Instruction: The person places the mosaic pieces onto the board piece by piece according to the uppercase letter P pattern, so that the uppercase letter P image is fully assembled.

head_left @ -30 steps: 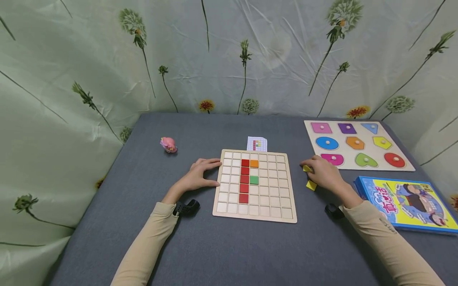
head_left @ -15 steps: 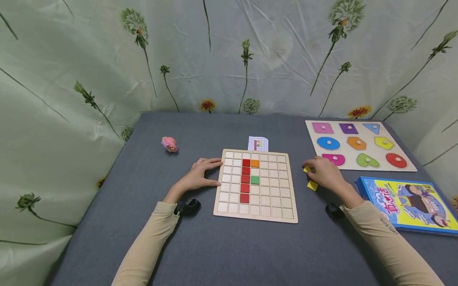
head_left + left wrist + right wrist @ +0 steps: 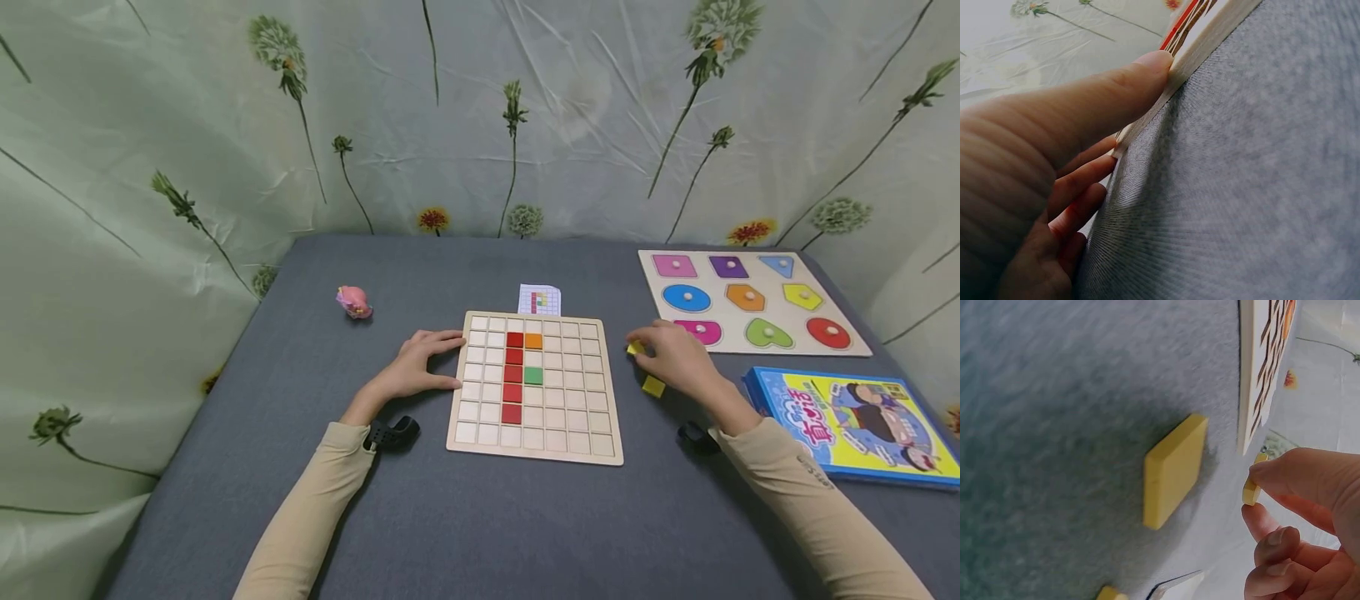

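My left hand [image 3: 415, 365] rests against the left edge of a wooden grid board [image 3: 611, 454], thumb and fingers spread along the rim. In the left wrist view the thumb [image 3: 1116, 90] touches the board's side. Several red tiles [image 3: 513, 375] form a column on the board, with an orange tile [image 3: 533, 341] and a green tile [image 3: 533, 377] to their right. Right of the board, my right hand [image 3: 677, 358] pinches a yellow square tile [image 3: 1251, 490] between thumb and fingertip. Another yellow tile [image 3: 653, 386] lies on the table just below that hand.
A small printed pattern card [image 3: 539, 300] lies behind the board. Back left is a pink toy figure [image 3: 354, 302]. A knobbed shape puzzle [image 3: 720, 329] and a blue-and-yellow box [image 3: 862, 425] occupy the right side of the grey table [image 3: 480, 533].
My right hand has shifted slightly left with the pinched yellow tile, away from the one lying on the table. The left hand stays at the board's edge.
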Available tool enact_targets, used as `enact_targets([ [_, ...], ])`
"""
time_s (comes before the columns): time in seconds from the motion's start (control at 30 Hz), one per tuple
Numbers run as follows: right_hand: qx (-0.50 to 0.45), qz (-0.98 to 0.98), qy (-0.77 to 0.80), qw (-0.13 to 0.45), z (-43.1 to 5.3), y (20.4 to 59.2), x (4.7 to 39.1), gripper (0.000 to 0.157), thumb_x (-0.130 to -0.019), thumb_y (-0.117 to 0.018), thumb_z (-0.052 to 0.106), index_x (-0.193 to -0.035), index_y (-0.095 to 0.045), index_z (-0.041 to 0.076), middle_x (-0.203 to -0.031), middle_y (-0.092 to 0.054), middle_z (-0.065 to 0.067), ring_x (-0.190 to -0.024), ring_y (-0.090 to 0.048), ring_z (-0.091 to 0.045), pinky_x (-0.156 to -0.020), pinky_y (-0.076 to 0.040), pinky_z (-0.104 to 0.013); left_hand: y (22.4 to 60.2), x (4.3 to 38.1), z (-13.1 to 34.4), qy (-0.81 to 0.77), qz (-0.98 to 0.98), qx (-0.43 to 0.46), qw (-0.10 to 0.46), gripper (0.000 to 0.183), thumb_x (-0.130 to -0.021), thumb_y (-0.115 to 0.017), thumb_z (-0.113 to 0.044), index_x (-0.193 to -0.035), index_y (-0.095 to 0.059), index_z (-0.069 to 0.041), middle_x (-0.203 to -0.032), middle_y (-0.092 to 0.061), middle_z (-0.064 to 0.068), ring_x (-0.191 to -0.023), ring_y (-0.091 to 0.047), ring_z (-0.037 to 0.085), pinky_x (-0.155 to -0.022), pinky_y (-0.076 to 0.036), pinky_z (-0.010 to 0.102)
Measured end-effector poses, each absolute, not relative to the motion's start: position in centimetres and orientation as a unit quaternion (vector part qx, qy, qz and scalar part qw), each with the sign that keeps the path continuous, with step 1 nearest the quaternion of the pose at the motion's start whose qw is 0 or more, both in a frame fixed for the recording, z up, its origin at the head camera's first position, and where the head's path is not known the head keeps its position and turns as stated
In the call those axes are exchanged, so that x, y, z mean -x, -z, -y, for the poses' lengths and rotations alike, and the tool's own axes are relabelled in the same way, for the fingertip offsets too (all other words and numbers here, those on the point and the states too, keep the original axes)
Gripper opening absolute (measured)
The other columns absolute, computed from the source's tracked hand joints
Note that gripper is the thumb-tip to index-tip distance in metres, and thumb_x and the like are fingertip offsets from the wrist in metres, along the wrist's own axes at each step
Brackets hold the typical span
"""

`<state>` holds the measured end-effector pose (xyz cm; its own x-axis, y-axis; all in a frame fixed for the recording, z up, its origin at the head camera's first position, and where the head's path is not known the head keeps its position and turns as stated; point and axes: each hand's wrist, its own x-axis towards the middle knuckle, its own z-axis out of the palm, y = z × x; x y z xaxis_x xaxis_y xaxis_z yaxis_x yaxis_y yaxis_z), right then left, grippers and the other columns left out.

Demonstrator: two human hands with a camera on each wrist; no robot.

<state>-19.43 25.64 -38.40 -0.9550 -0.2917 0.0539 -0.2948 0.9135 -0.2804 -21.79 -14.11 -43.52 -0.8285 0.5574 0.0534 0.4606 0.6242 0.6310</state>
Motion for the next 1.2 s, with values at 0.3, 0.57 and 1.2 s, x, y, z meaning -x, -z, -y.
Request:
enact_targets([
  [0.3, -0.150, 0.978, -0.145, 0.014, -24.3, 38.1, 19.6, 0.027, -0.080, -0.067, 0.009, -0.106, -0.070, 0.000, -0.093, -0.065, -0.019, -0.073, -0.057, -0.022, -0.060, -0.047, -0.030, 43.5, 21.7, 14.1, -0.324, -0.899, -0.287, 0.070, 0.070, -0.076, -0.076, -0.029, -0.138, -0.048, -0.009, -0.146, -0.043, 0.012, -0.121, -0.039, 0.030, -0.100, -0.025, 0.053],
  [0.57, -0.169, 0.974, -0.143, 0.040, -23.0, 38.5, 20.0, 0.024, -0.079, -0.068, 0.008, -0.102, -0.071, 0.001, -0.088, -0.065, -0.016, -0.071, -0.054, -0.021, -0.061, -0.048, -0.033, 43.5, 21.7, 14.2, -0.328, -0.898, -0.284, 0.071, 0.071, -0.077, -0.076, -0.029, -0.138, -0.048, -0.010, -0.147, -0.043, 0.011, -0.121, -0.039, 0.029, -0.101, -0.024, 0.053],
  [1.2, -0.191, 0.970, -0.152, 0.007, -19.3, 38.8, 21.2, 0.022, -0.080, -0.068, 0.009, -0.102, -0.072, 0.005, -0.090, -0.066, -0.013, -0.073, -0.055, -0.019, -0.059, -0.043, -0.030, 43.7, 21.8, 14.2, -0.323, -0.899, -0.288, 0.065, 0.069, -0.077, -0.076, -0.030, -0.137, -0.049, -0.010, -0.146, -0.044, 0.011, -0.122, -0.039, 0.029, -0.100, -0.025, 0.053],
])
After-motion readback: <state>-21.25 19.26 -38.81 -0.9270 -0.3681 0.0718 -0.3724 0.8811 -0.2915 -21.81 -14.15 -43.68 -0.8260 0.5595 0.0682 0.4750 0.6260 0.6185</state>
